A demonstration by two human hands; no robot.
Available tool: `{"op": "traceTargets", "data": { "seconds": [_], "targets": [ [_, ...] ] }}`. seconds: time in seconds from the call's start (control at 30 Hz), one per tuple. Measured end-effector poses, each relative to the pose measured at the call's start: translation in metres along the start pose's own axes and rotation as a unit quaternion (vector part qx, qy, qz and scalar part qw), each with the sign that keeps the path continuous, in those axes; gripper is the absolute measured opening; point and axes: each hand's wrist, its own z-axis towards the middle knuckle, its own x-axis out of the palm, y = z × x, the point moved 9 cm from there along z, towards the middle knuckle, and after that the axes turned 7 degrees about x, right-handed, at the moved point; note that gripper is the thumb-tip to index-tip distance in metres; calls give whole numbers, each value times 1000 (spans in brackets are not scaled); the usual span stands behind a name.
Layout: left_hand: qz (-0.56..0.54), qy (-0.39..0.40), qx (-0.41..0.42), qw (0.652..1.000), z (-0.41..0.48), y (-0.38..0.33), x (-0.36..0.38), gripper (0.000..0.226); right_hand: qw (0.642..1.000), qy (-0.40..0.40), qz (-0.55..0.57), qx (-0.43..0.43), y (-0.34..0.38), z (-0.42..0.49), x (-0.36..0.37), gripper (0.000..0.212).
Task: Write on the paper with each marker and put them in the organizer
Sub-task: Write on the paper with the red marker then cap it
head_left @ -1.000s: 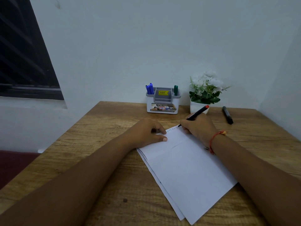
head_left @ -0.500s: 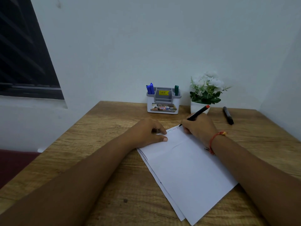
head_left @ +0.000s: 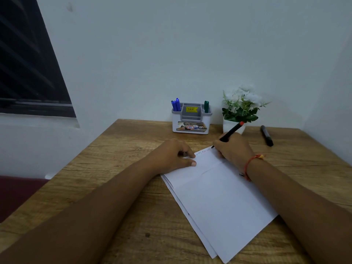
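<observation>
The right hand (head_left: 233,149) is closed around a black marker with a red end (head_left: 229,132), its tip touching the far edge of the paper (head_left: 219,197) where a short line of red scribble shows, and its red end tilted up and away toward the far right. The paper is a small stack of white sheets lying at an angle on the wooden table (head_left: 114,187), running from under the grip toward the person. To the left of the grip, the left hand (head_left: 171,157) lies palm down with fingers loosely curled, pressing on the far left corner of the paper; it holds nothing. Beyond the grip and slightly to its left, well apart, the white and grey organizer (head_left: 191,119) stands against the wall, with two blue markers (head_left: 176,104) upright in its left compartment and a green marker (head_left: 206,106) in its right one. Directly behind the raised red end of the held marker stands a white pot of white flowers (head_left: 241,109), so the marker overlaps the pot's front in this view. To the right of the grip a black marker (head_left: 266,135) lies flat on the table, apart from both the hand and the pot. A red thread bracelet (head_left: 251,162) circles the right wrist.
</observation>
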Motion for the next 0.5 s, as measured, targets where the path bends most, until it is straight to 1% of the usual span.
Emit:
{"op": "traceTargets", "data": {
  "seconds": [0.1,0.2,0.23,0.3,0.4,0.43,0.5],
  "targets": [
    [2,-1,-3,1000,0,0,0,30,999,-2,38,14,-4,1,-3,16],
    [-1,-13,-23,1000,0,4,-2,32,992,7,128,20,-6,1,-6,13],
    [-7,-29,-30,999,-1,5,-6,31,988,7,152,15,-5,0,-7,12],
    [-24,-85,-45,995,-4,7,-19,25,982,7,188,-11,0,-3,-10,10],
    [-46,-180,-105,977,-14,20,-40,26,980,12,195,-46,8,-7,-12,9],
    [-47,-198,-125,971,-17,26,-44,28,980,15,192,-53,11,-8,-12,7],
    [-33,-198,-151,968,-19,36,-45,31,978,29,200,-56,14,-11,-10,3]
  ]
}}
